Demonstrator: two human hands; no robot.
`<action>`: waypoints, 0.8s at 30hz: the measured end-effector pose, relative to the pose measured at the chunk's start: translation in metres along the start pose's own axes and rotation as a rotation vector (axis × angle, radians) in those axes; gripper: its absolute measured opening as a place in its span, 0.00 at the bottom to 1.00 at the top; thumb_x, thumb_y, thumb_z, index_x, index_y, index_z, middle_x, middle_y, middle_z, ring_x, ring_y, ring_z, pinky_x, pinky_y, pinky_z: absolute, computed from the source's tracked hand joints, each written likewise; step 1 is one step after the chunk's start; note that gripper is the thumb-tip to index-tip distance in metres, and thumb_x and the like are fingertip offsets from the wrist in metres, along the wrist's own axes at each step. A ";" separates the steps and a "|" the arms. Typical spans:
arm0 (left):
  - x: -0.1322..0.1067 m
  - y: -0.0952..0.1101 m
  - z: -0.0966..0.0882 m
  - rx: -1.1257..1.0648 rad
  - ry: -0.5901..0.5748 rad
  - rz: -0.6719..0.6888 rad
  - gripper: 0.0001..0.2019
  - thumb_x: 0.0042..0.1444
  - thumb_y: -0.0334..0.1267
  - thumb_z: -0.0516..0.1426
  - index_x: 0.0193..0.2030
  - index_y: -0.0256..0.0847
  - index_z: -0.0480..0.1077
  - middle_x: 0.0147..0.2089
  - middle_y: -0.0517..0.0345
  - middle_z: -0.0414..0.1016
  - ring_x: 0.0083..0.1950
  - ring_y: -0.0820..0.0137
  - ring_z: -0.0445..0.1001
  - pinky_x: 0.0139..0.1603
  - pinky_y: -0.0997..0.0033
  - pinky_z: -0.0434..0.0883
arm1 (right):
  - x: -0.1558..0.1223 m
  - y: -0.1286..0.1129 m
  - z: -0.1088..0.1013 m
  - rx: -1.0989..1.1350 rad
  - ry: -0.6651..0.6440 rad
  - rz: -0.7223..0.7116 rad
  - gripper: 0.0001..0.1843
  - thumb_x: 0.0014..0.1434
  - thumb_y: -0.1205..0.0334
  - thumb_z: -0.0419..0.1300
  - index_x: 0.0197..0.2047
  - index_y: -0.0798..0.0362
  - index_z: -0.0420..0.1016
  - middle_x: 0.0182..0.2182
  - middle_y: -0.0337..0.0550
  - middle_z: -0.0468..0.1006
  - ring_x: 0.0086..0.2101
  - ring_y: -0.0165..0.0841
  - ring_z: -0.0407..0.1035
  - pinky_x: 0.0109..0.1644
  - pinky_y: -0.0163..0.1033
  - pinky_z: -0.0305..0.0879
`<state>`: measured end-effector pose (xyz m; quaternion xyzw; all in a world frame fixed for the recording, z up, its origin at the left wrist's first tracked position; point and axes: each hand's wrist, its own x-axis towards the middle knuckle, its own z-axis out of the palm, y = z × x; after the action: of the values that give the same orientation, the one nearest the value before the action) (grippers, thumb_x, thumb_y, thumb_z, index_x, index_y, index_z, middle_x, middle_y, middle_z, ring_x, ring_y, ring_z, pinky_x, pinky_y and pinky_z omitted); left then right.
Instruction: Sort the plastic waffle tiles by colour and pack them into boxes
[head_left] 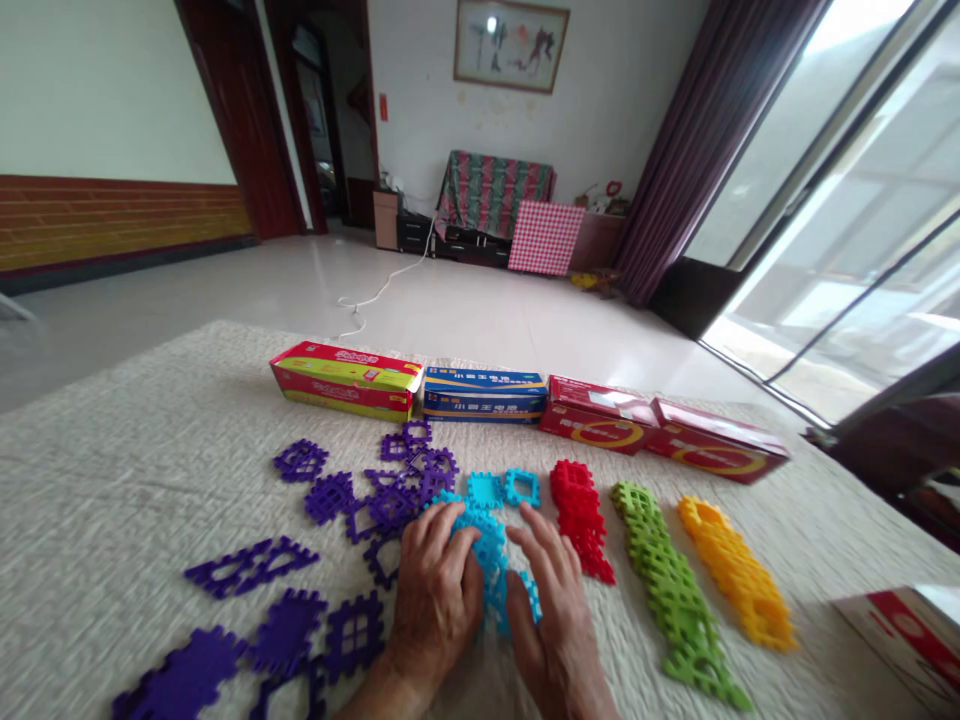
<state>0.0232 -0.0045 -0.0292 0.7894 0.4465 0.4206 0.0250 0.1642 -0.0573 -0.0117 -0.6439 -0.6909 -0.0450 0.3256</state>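
Observation:
Light blue interlocking plastic building tiles (491,545) lie in a column between my two hands. My left hand (437,578) rests over the left side of the column, fingers apart and slightly bent. Beside the column's right edge, my right hand (553,590) has its fingers spread, near a few blue tiles. Neither hand visibly grips a tile, though the left fingertips partly hide what they touch. Two more blue tiles, a solid one (485,490) and a frame-shaped one (523,487), sit just beyond my fingers. Purple tiles (394,505) are scattered to the left.
Rows of red (577,515), green (667,575) and yellow (735,570) tiles lie to the right. A red-yellow box (345,385), a blue box (485,398) and two dark red boxes (600,415) line the back. A white-red box (907,635) stands at right on the textured cloth (150,420).

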 end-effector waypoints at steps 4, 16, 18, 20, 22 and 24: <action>0.001 0.000 0.000 -0.028 -0.004 -0.011 0.11 0.56 0.26 0.50 0.40 0.39 0.73 0.53 0.48 0.72 0.57 0.56 0.66 0.56 0.50 0.67 | 0.058 0.021 -0.017 -0.276 -0.285 -0.009 0.28 0.57 0.65 0.53 0.61 0.54 0.61 0.63 0.53 0.62 0.65 0.49 0.48 0.65 0.62 0.43; 0.002 0.001 0.001 -0.066 0.001 -0.049 0.11 0.53 0.25 0.51 0.37 0.40 0.72 0.52 0.49 0.73 0.56 0.56 0.67 0.55 0.50 0.68 | 0.120 0.055 -0.001 -0.352 -0.658 -0.187 0.36 0.46 0.70 0.57 0.61 0.51 0.61 0.53 0.53 0.72 0.58 0.46 0.58 0.62 0.65 0.41; 0.002 0.001 0.000 -0.076 0.003 -0.058 0.11 0.53 0.25 0.51 0.36 0.40 0.72 0.52 0.49 0.73 0.56 0.56 0.67 0.55 0.49 0.67 | 0.121 0.056 0.000 -0.347 -0.646 -0.186 0.37 0.46 0.70 0.56 0.62 0.52 0.60 0.55 0.55 0.70 0.58 0.46 0.57 0.61 0.66 0.42; 0.003 0.002 0.000 -0.088 0.004 -0.064 0.11 0.53 0.24 0.51 0.36 0.40 0.72 0.52 0.49 0.72 0.56 0.56 0.66 0.55 0.49 0.67 | 0.120 0.055 -0.001 -0.339 -0.631 -0.190 0.40 0.45 0.70 0.55 0.63 0.53 0.58 0.60 0.56 0.66 0.60 0.47 0.54 0.61 0.67 0.41; 0.003 0.003 -0.001 -0.094 0.008 -0.064 0.11 0.53 0.24 0.51 0.36 0.40 0.72 0.52 0.49 0.73 0.56 0.56 0.66 0.55 0.48 0.67 | 0.117 0.051 -0.002 -0.322 -0.627 -0.210 0.41 0.44 0.71 0.54 0.65 0.51 0.56 0.64 0.53 0.60 0.63 0.47 0.48 0.62 0.67 0.38; 0.004 0.003 -0.001 -0.095 0.005 -0.063 0.11 0.53 0.24 0.51 0.36 0.40 0.72 0.52 0.49 0.72 0.56 0.56 0.66 0.55 0.48 0.67 | 0.114 0.045 -0.003 -0.294 -0.644 -0.243 0.41 0.45 0.70 0.54 0.65 0.49 0.56 0.64 0.48 0.60 0.65 0.46 0.45 0.64 0.67 0.36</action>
<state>0.0251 -0.0040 -0.0249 0.7717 0.4508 0.4424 0.0746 0.2113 0.0468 0.0323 -0.5783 -0.8154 0.0226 -0.0122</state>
